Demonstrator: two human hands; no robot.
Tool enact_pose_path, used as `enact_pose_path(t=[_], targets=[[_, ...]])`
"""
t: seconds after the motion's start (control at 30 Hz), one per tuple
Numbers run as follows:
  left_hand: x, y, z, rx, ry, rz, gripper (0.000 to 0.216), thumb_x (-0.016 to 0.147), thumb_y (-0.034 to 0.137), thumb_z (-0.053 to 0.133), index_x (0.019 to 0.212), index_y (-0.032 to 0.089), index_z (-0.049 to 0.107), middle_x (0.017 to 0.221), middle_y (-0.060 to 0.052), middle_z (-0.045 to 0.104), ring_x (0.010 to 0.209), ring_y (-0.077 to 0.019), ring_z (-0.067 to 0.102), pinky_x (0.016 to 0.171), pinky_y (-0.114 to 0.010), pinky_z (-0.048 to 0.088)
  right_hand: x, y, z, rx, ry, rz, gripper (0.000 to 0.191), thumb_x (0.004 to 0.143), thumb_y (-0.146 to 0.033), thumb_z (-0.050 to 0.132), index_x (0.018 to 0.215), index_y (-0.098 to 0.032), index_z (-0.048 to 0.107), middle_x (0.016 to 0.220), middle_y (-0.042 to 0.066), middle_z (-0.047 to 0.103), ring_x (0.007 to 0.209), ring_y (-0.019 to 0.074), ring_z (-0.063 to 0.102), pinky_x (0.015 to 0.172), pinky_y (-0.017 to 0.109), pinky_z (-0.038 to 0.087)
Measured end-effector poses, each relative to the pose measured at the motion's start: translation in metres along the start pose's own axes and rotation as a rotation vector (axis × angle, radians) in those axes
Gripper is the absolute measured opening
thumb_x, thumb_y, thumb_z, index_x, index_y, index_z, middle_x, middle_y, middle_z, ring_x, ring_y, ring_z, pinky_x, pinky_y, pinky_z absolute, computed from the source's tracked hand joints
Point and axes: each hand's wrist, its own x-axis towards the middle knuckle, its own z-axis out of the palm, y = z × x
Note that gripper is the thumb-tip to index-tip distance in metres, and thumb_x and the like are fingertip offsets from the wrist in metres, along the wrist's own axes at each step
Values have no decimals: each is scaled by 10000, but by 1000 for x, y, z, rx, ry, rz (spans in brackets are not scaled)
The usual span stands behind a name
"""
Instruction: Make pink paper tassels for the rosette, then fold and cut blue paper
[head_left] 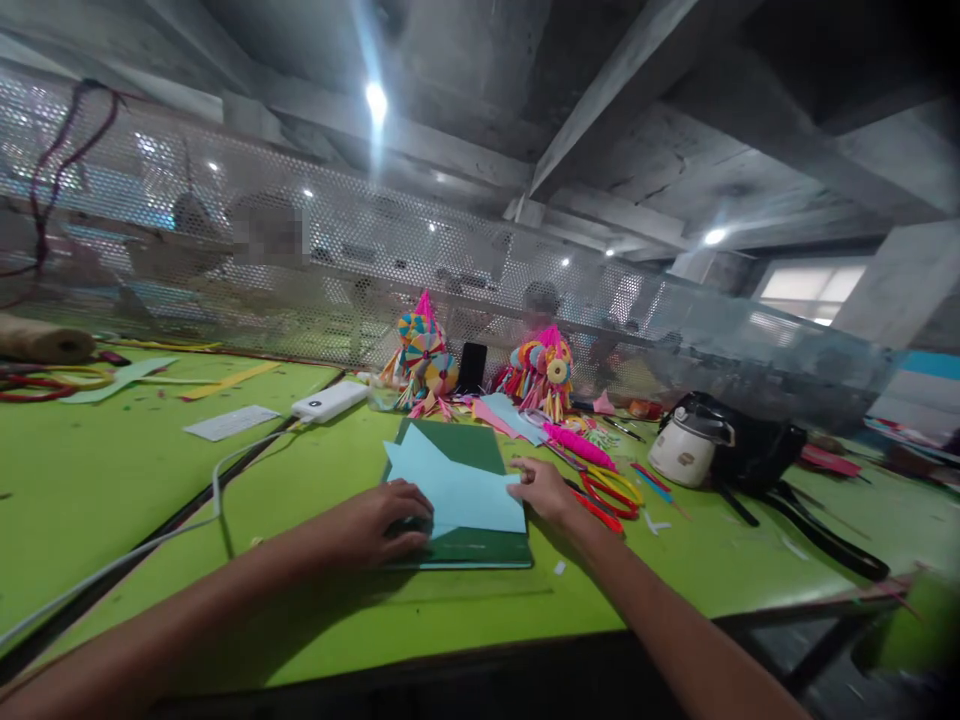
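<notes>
A light blue folded paper [450, 487] lies on a dark green cutting mat [480, 545] on the green table [135, 480]. My left hand [382, 522] lies on the mat with its fingers curled down on the paper's left corner. My right hand [541, 487] pinches the paper's right edge with its fingertips. Both forearms reach in from the near edge.
Red-handled scissors [611, 495] lie right of my right hand. Two colourful paper ornaments [424, 360] [544, 375] stand behind the mat beside a black phone [472, 367]. A white power bank [330, 400] with cable, a white pot [686, 450], a black bag [757, 450], and a mesh screen with people behind.
</notes>
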Motion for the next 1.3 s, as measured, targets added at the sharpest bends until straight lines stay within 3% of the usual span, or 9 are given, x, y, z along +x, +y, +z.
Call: enact_pose_path(t=[0.17, 0.37, 0.6, 0.73, 0.83, 1.0, 1.13, 1.23, 1.3], targets=[[23, 8, -1, 164, -5, -109, 319, 803, 460, 593, 999, 215, 652, 932, -84, 602, 881, -232, 535, 766, -351, 447, 19, -10, 7, 156, -38, 86, 436, 556, -87, 643, 990, -110, 684, 464, -110, 357, 429, 62, 350, 435, 192, 276], [26, -3, 17, 172, 91, -76, 337, 829, 496, 555, 970, 206, 654, 936, -85, 560, 892, -220, 484, 780, -342, 412, 32, -5, 16, 298, -78, 296, 336, 545, -65, 609, 874, -110, 658, 458, -49, 529, 409, 102, 477, 420, 219, 381], [30, -5, 19, 134, 104, -46, 284, 912, 387, 450, 915, 205, 668, 871, -79, 560, 831, -197, 480, 754, -330, 407, 28, 0, 13, 395, -86, 325, 296, 545, -59, 619, 834, -120, 643, 437, -60, 515, 394, 104, 477, 407, 215, 377], [27, -7, 19, 107, 111, -65, 246, 906, 360, 469, 959, 222, 666, 927, -81, 566, 862, -196, 500, 775, -324, 425, 20, -2, 4, 457, -98, 253, 398, 536, -80, 661, 932, -124, 649, 464, -106, 434, 415, 68, 418, 440, 198, 350], [25, -12, 20, 75, 122, -72, 248, 900, 372, 479, 1000, 229, 656, 1003, -83, 568, 899, -195, 521, 813, -329, 441, 10, -6, -8, 458, -154, 155, 466, 550, -115, 693, 1014, -132, 652, 569, -78, 498, 500, 74, 458, 506, 207, 371], [32, -14, 20, 128, 142, -131, 411, 890, 419, 473, 1255, 235, 516, 1189, -116, 546, 1045, -242, 514, 901, -408, 439, -8, -8, -27, 187, -276, -158, 448, 685, -180, 658, 1132, -179, 633, 886, 21, 619, 754, 130, 557, 699, 272, 446], [47, -3, 13, 185, 75, -112, 602, 834, 431, 534, 1375, 222, 373, 1347, -130, 460, 1208, -309, 416, 978, -475, 380, -15, -10, -28, 49, -252, -293, 393, 741, -188, 619, 1133, -194, 635, 1013, 56, 646, 863, 167, 582, 762, 305, 473], [58, 1, 10, 201, 36, -94, 674, 779, 387, 593, 1381, 194, 360, 1297, -142, 493, 1175, -308, 454, 977, -459, 381, -19, -16, -22, 9, -205, -367, 368, 758, -191, 605, 1124, -200, 640, 1048, 59, 660, 890, 175, 600, 792, 320, 485], [62, -1, 12, 203, 34, -95, 600, 770, 325, 595, 1329, 191, 428, 1165, -129, 554, 1062, -282, 526, 920, -426, 422, -22, -20, -20, -8, -184, -404, 349, 766, -204, 607, 1113, -205, 647, 1054, 56, 668, 890, 172, 609, 804, 320, 489]])
